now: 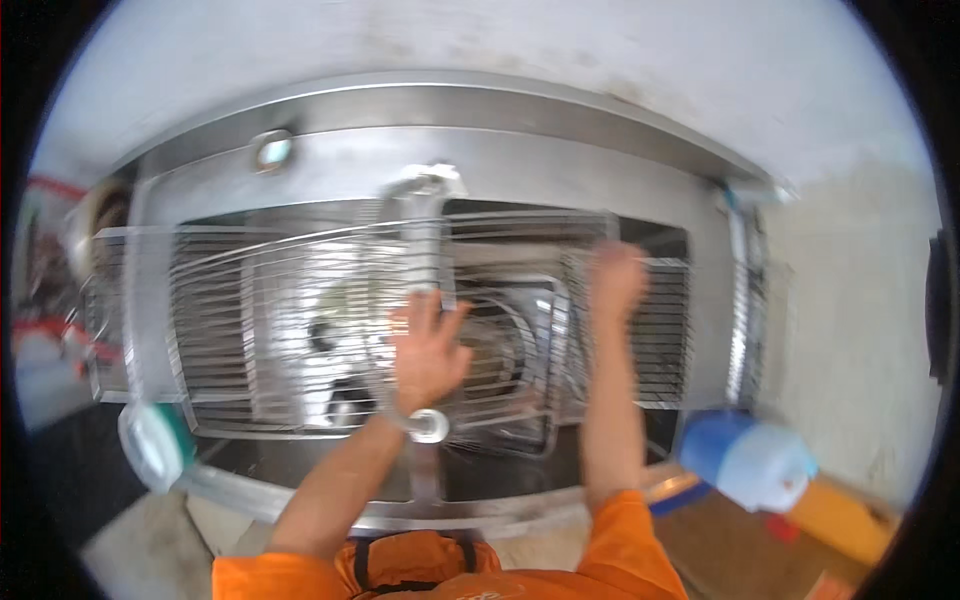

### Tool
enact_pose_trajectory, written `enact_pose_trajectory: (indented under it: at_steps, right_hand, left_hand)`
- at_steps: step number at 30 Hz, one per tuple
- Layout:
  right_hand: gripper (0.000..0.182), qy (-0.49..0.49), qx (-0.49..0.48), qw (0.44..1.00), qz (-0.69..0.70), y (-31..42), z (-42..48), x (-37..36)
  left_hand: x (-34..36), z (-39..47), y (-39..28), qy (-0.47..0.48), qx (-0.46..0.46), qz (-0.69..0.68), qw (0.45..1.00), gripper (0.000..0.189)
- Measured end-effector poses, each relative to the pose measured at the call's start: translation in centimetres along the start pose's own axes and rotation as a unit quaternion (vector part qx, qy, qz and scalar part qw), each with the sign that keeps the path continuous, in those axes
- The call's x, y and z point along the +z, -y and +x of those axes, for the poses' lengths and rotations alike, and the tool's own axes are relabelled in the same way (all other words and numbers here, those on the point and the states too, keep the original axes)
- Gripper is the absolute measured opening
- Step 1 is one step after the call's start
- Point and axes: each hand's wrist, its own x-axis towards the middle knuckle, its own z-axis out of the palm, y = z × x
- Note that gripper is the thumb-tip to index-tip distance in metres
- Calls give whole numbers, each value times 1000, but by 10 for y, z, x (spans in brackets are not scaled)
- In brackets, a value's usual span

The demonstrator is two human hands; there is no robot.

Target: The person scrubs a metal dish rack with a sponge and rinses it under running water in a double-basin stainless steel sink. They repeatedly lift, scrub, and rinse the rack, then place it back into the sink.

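Observation:
A long wire rack (281,337) lies across a stainless steel double sink (525,157). My left hand (431,356) is palm down over the rack's middle, fingers spread, beside the faucet's coiled hose (386,210). Whether the palm presses on the wires is unclear. The hose's round end (427,425) hangs over my left wrist. My right hand (619,281), blurred with its fingers curled, is at the rack's right end; what it holds, if anything, cannot be made out. Below the rack, a rectangular metal-rimmed container (551,352) sits in the right basin.
Another wire rack (664,330) shows at the right. A green-and-white container (156,446) stands at the left front corner. Beyond the right front corner is a blue-and-white plastic jug (750,457). A small round container (272,151) rests on the back ledge, before the wall (480,37).

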Motion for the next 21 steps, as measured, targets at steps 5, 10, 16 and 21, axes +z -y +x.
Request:
enact_pose_trajectory:
  at_steps: [5, 10, 16, 21]
  right_hand:
    - [23, -205, -228, 950, -51, 23, 17, 71]
    - [28, -63, -193, 977, -71, 59, 28, 66]
    - [53, 121, -254, 952, -120, 29, 0, 18]
    - [75, 3, -10, 996, -92, -107, -83, -41]
  left_hand:
    - [-7, 11, -5, -9, 27, -10, 1000, 57]
    - [-17, -2, 1, -33, 33, -46, 998, 57]
    - [-83, -23, 75, -235, -19, -83, 968, 53]
    - [-124, -93, 171, -175, -197, 10, 965, 58]
